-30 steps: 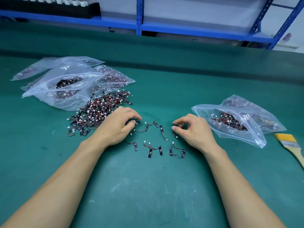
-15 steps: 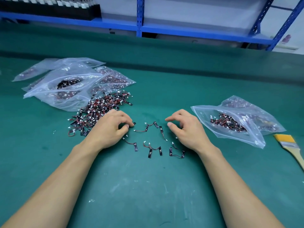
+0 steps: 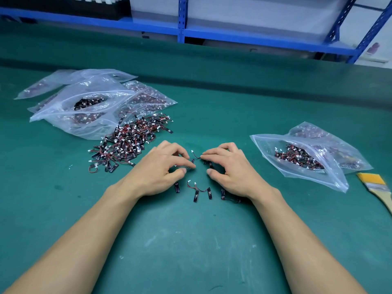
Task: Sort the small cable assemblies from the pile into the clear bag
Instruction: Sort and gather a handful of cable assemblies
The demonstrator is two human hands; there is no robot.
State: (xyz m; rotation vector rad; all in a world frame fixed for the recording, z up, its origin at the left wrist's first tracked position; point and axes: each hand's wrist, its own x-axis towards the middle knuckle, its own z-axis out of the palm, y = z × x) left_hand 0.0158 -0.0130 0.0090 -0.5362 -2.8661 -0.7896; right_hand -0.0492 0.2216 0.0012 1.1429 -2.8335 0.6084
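A heap of small cable assemblies [image 3: 129, 143], black strips with red wires and white plugs, lies left of centre on the green mat. Several loose assemblies [image 3: 198, 190] are spread between my hands. My left hand [image 3: 159, 171] is curled just right of the heap and pinches a cable assembly [image 3: 182, 166] between thumb and forefinger. Facing it, my right hand [image 3: 232, 171] is curled over another assembly [image 3: 210, 164], its forefinger on the wire. The open clear bag [image 3: 305, 172], partly filled with assemblies, lies to the right of my right hand.
Several clear bags [image 3: 84, 107] holding more assemblies are stacked behind the heap at the left. A second bag [image 3: 339, 145] lies under the right one. A yellow-bristled brush [image 3: 379, 187] sits at the right edge. Blue shelving [image 3: 182, 20] runs along the back.
Both hands have drawn closer together over the upper loose assemblies. My right hand moved left and forward; its fingers now curl over an assembly it was beside before.
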